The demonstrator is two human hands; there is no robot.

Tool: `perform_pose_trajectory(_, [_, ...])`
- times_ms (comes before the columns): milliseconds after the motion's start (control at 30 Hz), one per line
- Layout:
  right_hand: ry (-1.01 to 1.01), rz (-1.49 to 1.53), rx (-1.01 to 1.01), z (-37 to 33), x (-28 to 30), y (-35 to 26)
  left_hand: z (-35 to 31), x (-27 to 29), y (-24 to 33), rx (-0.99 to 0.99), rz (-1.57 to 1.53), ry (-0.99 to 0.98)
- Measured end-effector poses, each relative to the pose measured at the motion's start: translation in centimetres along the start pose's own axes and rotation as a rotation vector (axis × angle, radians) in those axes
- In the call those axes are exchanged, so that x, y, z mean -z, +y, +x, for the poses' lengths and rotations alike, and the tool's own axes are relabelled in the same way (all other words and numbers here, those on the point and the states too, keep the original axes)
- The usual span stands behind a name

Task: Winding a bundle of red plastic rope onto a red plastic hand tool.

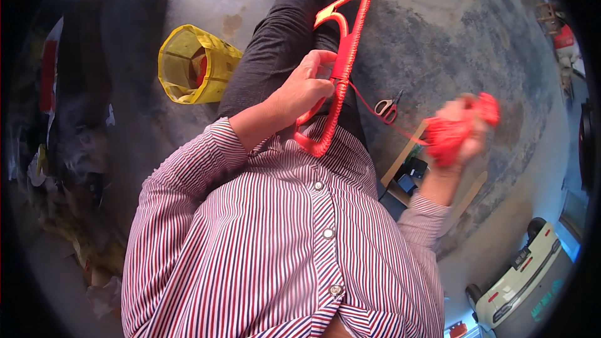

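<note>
My left hand (305, 87) is closed on a looped frame (357, 32) wrapped in red cord, held tilted over my thighs. Its fingers and thumb grip one side near a flat red band in the middle. To the right, my right hand (474, 141) clutches a bundle of red cord (446, 136), both smeared by motion. A single strand (370, 108) runs from the frame's wrapped side across to that bundle. Scissors with pale and red handles (387, 111) lie on the floor between my hands.
A yellow open-topped bag (223, 62) with something red inside stands left of my legs. Wooden slats (404, 153) and small dark items (415, 167) sit by my right hip. A dark, cluttered surface (125, 81) fills the left. A white car (516, 275) is at the lower right.
</note>
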State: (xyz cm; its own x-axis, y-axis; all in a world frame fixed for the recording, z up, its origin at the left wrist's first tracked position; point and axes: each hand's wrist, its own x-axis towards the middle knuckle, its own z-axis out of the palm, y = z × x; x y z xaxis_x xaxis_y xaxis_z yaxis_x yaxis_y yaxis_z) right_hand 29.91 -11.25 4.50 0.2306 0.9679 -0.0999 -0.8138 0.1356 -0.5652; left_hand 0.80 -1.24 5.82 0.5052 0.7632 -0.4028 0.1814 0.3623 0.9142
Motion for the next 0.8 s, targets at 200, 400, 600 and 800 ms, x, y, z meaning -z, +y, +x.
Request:
perform_pose_trajectory(200, [-0.040, -0.623, -0.407, -0.3, -4.3, 8.1, 1.7, -1.5, -1.5, 0.181, -0.317, -0.055])
perform_pose_trajectory(400, [0.006, -0.605, -0.272, 1.5, -4.7, 6.0, 2.6, -1.6, -3.0, 0.229, -0.416, -0.142])
perform_pose_trajectory(600, [0.057, -0.608, -0.217, 0.7, -4.6, 5.9, 2.4, -1.4, -3.4, 0.170, -0.702, -0.267])
perform_pose_trajectory(800, [0.056, -0.740, -0.403, -0.4, -6.3, 8.0, 2.0, -1.1, -3.2, 0.144, -0.752, -0.291])
